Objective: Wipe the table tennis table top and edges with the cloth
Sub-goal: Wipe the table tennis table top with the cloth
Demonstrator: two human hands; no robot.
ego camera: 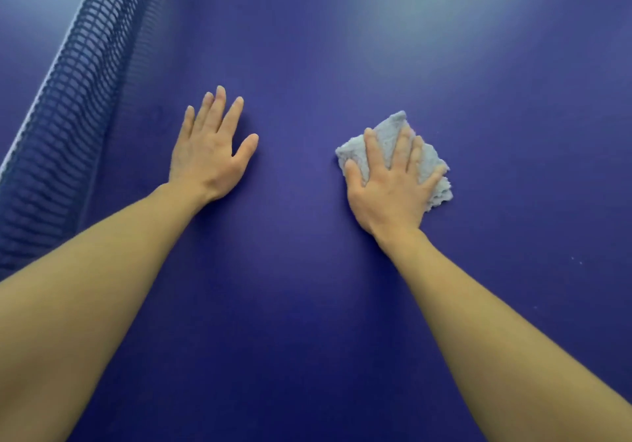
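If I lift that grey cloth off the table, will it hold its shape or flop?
Probably flops: the cloth looks soft and bunched under the right hand. Likely light: small, fluffy. It should slide easily on the smooth table top.

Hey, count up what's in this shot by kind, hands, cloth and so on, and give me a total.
hands: 2, the left hand and the right hand
grey cloth: 1
net: 1
table tennis table: 1
total: 5
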